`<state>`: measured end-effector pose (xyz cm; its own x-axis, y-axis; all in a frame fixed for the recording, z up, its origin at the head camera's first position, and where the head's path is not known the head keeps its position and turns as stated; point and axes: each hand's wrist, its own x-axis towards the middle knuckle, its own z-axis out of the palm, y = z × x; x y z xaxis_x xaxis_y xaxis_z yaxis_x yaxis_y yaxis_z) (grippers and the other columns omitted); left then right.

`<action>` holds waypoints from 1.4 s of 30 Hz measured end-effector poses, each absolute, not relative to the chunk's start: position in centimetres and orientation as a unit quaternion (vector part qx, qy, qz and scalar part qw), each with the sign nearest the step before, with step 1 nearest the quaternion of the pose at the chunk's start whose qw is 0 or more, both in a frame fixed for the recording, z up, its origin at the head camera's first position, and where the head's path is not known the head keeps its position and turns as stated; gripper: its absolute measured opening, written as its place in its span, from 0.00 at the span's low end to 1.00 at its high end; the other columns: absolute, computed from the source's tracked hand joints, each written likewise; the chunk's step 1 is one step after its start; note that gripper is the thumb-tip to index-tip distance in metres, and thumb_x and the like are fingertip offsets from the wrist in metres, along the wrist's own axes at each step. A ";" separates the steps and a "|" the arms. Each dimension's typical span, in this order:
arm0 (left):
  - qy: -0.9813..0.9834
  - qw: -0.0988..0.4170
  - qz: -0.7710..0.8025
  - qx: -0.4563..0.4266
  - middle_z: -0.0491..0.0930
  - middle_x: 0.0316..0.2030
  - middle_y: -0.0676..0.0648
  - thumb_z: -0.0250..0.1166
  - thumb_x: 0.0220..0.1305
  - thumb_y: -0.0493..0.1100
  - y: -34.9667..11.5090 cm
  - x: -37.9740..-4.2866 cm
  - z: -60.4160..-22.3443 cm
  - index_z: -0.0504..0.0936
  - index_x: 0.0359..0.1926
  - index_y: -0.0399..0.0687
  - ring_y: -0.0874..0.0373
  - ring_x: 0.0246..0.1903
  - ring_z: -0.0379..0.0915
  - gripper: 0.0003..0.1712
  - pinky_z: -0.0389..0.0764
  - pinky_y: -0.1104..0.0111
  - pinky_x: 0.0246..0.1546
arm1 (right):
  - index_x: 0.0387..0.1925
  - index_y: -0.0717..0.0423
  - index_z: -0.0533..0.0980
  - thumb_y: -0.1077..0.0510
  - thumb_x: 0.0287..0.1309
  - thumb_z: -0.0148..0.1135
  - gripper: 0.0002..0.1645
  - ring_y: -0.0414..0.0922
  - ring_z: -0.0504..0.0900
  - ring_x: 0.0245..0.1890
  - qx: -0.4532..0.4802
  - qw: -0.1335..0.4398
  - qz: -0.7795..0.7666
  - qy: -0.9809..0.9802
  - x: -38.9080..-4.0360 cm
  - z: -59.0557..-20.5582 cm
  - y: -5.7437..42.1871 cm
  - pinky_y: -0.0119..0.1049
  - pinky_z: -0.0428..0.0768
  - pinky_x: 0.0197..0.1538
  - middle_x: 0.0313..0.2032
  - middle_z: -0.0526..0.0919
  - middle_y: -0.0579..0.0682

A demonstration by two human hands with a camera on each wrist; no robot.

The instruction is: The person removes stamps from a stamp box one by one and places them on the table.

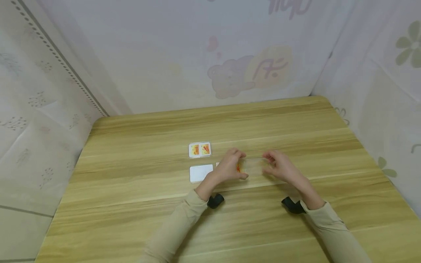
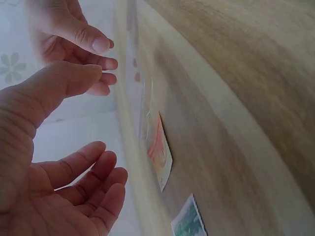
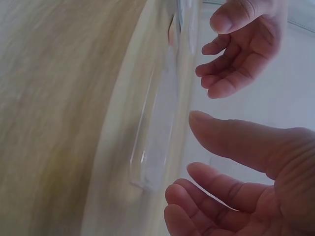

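Observation:
A clear flat plastic case (image 1: 254,167) lies on the wooden table between the two hands; its long edge shows in the right wrist view as a clear rim (image 3: 142,142). My left hand (image 1: 230,165) is over the case's left side, fingers loosely bent and thumb apart, holding nothing. Facing it, my right hand (image 1: 279,166) hovers by the other end with fingers relaxed and nothing between them. A small red-and-orange stamp-like picture (image 2: 161,155) lies below the left hand, mostly hidden by it in the head view. Nearby is a green stamp-like picture (image 2: 188,219), cut off by the frame.
Left of the hands lies a clear-edged case with two orange pictures (image 1: 205,149). Nearer to me is a plain white rectangular case (image 1: 201,172), close to the left wrist. Pale printed sheets (image 1: 158,65) stand behind the wooden table (image 1: 148,135).

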<state>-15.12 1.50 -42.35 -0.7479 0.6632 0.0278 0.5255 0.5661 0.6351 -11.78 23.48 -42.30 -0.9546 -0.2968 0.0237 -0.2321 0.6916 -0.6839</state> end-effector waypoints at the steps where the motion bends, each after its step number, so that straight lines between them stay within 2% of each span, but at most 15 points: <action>1: 0.881 0.110 0.315 0.336 0.71 0.49 0.41 0.75 0.45 0.43 1.7 -15.1 -42.4 0.72 0.54 0.32 0.49 0.52 0.64 0.36 0.69 0.64 0.54 | 0.46 0.73 0.72 0.67 0.46 0.69 0.25 0.57 0.74 0.41 -0.144 0.047 -0.360 0.920 -11.8 -42.4 23.6 0.52 0.75 0.44 0.41 0.76 0.64; 6: 0.896 0.119 0.282 0.323 0.70 0.50 0.41 0.76 0.44 0.44 2.4 -15.1 -42.5 0.72 0.55 0.33 0.50 0.52 0.64 0.37 0.70 0.64 0.53 | 0.49 0.73 0.70 0.67 0.46 0.70 0.27 0.59 0.73 0.43 -0.149 0.055 -0.343 0.926 -11.7 -42.6 23.7 0.53 0.74 0.45 0.43 0.74 0.65; 15: 0.917 0.100 0.205 0.328 0.73 0.47 0.43 0.77 0.42 0.48 3.4 -15.6 -42.9 0.75 0.53 0.36 0.51 0.50 0.67 0.37 0.68 0.67 0.54 | 0.50 0.74 0.70 0.69 0.42 0.71 0.31 0.59 0.73 0.44 -0.144 0.066 -0.325 0.932 -11.6 -42.6 23.5 0.53 0.74 0.46 0.46 0.73 0.66; 29: 0.925 0.119 0.156 0.327 0.74 0.46 0.46 0.75 0.45 0.50 4.0 -16.2 -42.9 0.76 0.53 0.40 0.53 0.48 0.66 0.35 0.68 0.66 0.53 | 0.52 0.75 0.69 0.68 0.40 0.72 0.35 0.61 0.72 0.48 -0.148 0.073 -0.290 0.943 -12.0 -43.1 23.4 0.55 0.72 0.50 0.49 0.72 0.68; 42: 0.920 0.110 0.155 0.343 0.74 0.42 0.46 0.76 0.40 0.50 4.3 -16.5 -43.1 0.78 0.50 0.39 0.54 0.43 0.67 0.35 0.71 0.68 0.46 | 0.52 0.75 0.70 0.66 0.40 0.73 0.35 0.54 0.73 0.41 -0.182 0.081 -0.258 0.945 -12.4 -42.8 23.8 0.49 0.74 0.44 0.44 0.73 0.62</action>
